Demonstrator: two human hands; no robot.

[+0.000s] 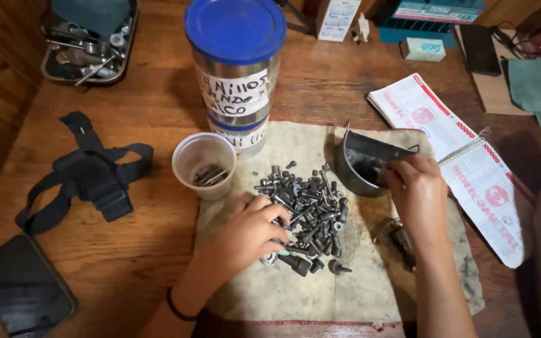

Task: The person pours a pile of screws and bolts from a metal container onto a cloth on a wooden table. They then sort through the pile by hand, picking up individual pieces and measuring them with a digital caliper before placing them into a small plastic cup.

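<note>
The pile of dark bolts (305, 209) lies mid-cloth, just right of the left hand (252, 231), whose curled fingers rest on its left edge, apparently pinching one. The right hand (417, 194) grips the metal can (364, 164), farther right.

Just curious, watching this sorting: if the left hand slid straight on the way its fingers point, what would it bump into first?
The left hand points up-right into the pile of dark bolts and screws on the cloth; its fingertips look already at the pile's edge.

Right hand's (417, 188) fingertips hidden inside the dark metal bowl (361, 164)
</note>
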